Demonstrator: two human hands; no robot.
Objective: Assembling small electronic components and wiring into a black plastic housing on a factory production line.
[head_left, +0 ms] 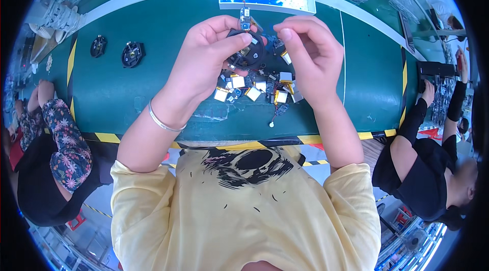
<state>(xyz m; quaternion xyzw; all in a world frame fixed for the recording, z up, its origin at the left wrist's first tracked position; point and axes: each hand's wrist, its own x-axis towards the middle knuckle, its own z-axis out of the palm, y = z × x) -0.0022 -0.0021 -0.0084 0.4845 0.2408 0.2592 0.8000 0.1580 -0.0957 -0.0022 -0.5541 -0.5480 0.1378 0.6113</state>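
Note:
My left hand (206,47) grips a round black plastic housing (250,56) between thumb and fingers. A small circuit board (245,18) with a blue part stands up at the housing's far edge, by my thumb tip. Just right of the housing, my right hand (318,49) is closed in a pinch, thumb against index finger. Whatever lies between those fingertips is too small to make out. Under and between the hands lies a loose pile of silver battery cells (253,93) with yellow tape, mixed with small dark boards and wires.
Blue pieces fill a white tray (224,5) at the far side of the green table (127,98). Two black round housings (133,54) (99,46) lie at left. Yellow-black tape (107,137) marks the near edge. People sit at left (46,159) and right (423,164).

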